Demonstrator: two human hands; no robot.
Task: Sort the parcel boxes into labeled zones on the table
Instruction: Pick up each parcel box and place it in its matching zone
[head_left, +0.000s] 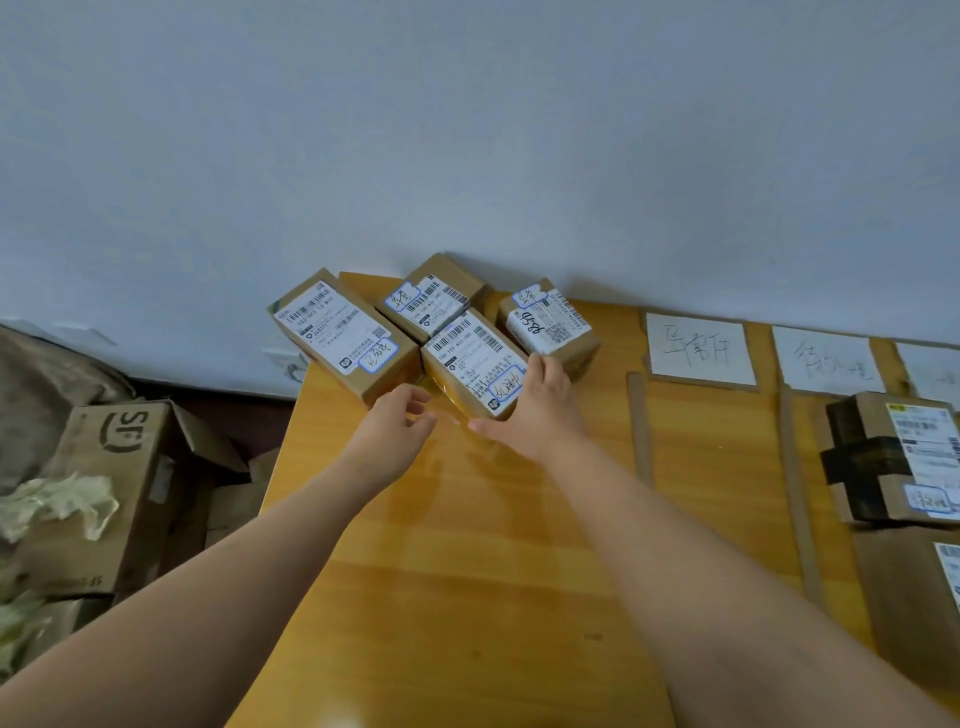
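Yellow table (467, 545), brown label-covered parcel box (475, 364) between hands

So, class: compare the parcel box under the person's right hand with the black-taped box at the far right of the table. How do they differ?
The box under the right hand sits in the cluster at the table's far left corner; the black-taped box lies apart, past the cardboard dividers. The first has no black tape; the second is crossed with it. The right hand touches the first; nothing touches the second. Both are brown cardboard with white shipping labels.
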